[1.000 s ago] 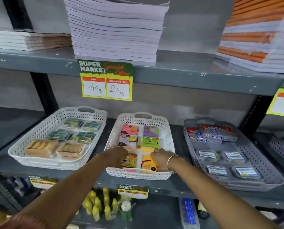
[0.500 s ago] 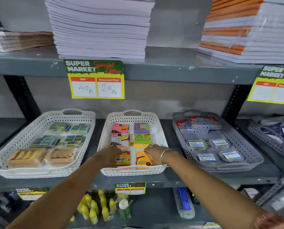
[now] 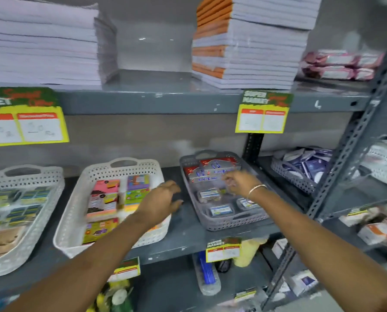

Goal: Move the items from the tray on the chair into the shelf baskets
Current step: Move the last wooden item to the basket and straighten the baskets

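Right hand over grey basket, left hand beside it — fingers spread, empty; hold unclear — seat packs flat, unstacked.

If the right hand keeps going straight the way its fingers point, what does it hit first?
Most likely the red and silver packs at the back of the grey basket. The right hand points up and left over that basket, fingertips apparently at the packs already, though blur hides whether they touch.

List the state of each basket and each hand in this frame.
Middle white basket: upright, holds colourful packets.
Grey basket: upright, holds small packs.
Left white basket: upright, partly filled.
Left hand: open, empty.
Right hand: over grey basket, grip unclear.
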The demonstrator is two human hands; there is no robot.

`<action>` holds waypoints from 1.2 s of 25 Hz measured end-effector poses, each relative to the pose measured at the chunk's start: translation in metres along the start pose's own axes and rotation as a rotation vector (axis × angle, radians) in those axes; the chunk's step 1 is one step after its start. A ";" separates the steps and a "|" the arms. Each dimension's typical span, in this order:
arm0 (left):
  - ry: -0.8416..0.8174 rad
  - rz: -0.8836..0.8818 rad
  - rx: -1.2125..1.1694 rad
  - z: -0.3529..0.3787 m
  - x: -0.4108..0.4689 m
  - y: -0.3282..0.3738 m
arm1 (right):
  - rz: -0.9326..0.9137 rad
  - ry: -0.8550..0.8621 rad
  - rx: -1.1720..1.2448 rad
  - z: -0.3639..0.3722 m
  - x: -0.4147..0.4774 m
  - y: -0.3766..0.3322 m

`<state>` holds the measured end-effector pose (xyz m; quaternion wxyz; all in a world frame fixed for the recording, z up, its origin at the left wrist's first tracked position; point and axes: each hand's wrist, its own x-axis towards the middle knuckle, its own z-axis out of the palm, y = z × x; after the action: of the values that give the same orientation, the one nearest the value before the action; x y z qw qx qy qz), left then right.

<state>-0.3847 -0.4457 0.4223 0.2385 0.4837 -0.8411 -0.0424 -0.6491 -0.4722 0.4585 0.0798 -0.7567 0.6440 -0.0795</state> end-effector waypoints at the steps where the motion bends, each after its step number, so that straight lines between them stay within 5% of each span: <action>1: -0.026 0.030 -0.012 0.013 0.015 0.016 | 0.033 -0.055 -0.040 0.002 -0.002 0.027; 4: -0.221 -0.025 0.027 0.055 0.052 0.053 | 0.086 -0.240 -0.127 0.015 -0.007 0.085; 8: -0.468 -0.156 0.178 0.101 0.071 0.073 | 0.064 -0.280 -0.173 0.030 0.008 0.113; 11: -0.477 -0.225 0.164 0.108 0.076 0.075 | -0.100 -0.330 -0.269 0.036 0.018 0.113; 19: -0.475 -0.282 0.123 0.105 0.077 0.074 | -0.151 -0.262 -0.233 0.040 0.020 0.115; 26: -0.345 -0.285 0.118 0.097 0.069 0.081 | -0.151 -0.179 -0.204 0.015 0.000 0.095; 30: 0.084 -0.164 0.109 0.063 0.041 0.092 | -0.317 0.244 -0.068 -0.018 -0.041 0.042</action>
<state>-0.5025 -0.4412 0.4095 0.2426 0.5644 -0.7890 0.0045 -0.6998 -0.4387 0.4657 -0.0376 -0.8356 0.5241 -0.1603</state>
